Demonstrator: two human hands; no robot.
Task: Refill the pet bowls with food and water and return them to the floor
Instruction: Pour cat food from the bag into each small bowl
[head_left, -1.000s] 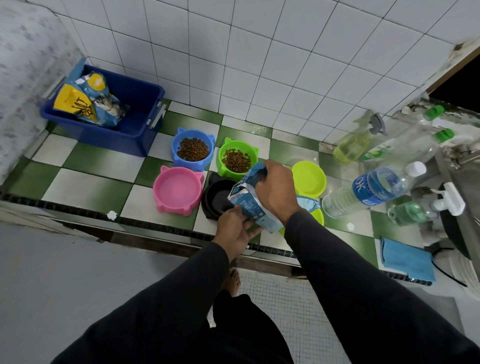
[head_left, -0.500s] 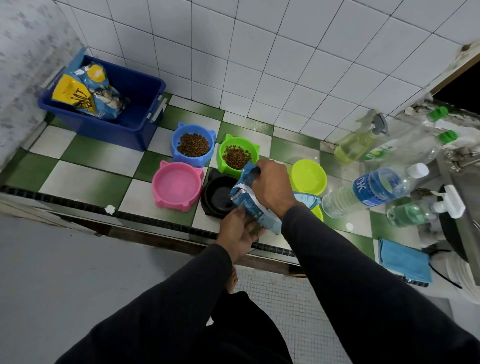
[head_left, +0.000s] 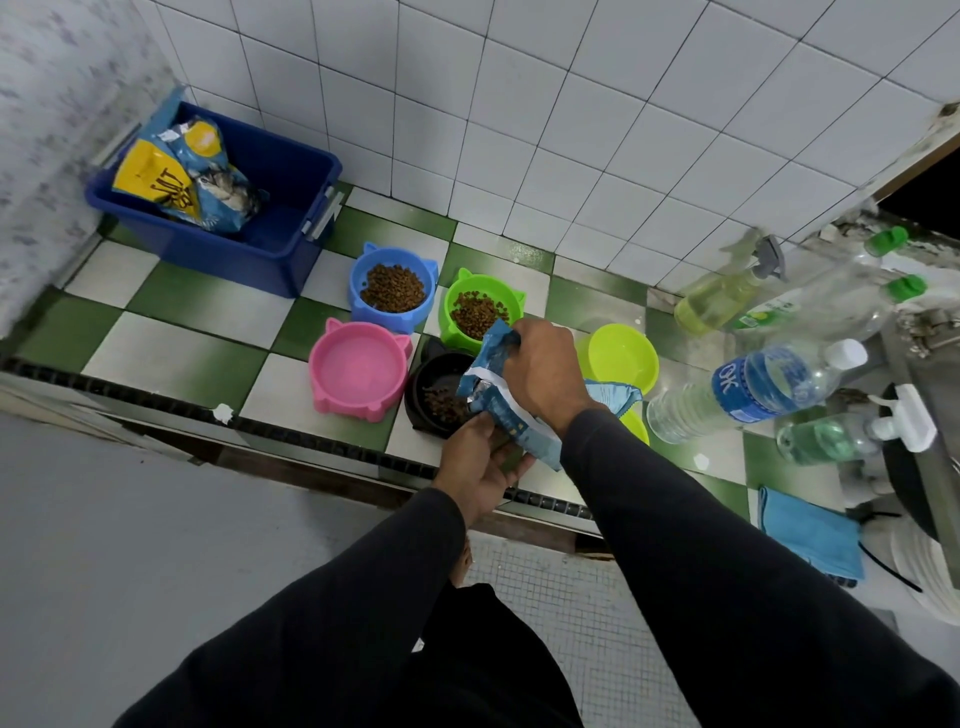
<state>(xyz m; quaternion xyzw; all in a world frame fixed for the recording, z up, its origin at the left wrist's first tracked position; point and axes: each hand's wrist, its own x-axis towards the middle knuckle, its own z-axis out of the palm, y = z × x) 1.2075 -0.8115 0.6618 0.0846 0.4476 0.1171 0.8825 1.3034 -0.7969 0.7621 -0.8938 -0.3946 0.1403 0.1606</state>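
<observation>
Both my hands hold a blue pet food bag (head_left: 496, 410), tilted with its mouth over the black bowl (head_left: 434, 397). My right hand (head_left: 543, 371) grips the bag's top; my left hand (head_left: 475, 465) supports it from below. Brown kibble lies in the black bowl. The blue bowl (head_left: 393, 288) and the green bowl (head_left: 480, 309) hold kibble. The pink bowl (head_left: 358, 371) holds no kibble. A yellow-green bowl (head_left: 621, 356) sits to the right, and another is mostly hidden behind my right arm.
All bowls sit on a green-and-white tiled counter (head_left: 176, 322). A blue bin (head_left: 291, 208) with food bags stands at the back left. Water bottles (head_left: 753, 392), a spray bottle (head_left: 722, 291) and a blue cloth (head_left: 810, 535) crowd the right side.
The bag has tipped further over the black bowl and kibble now lies in that bowl, which was empty before. My hands kept their grip.
</observation>
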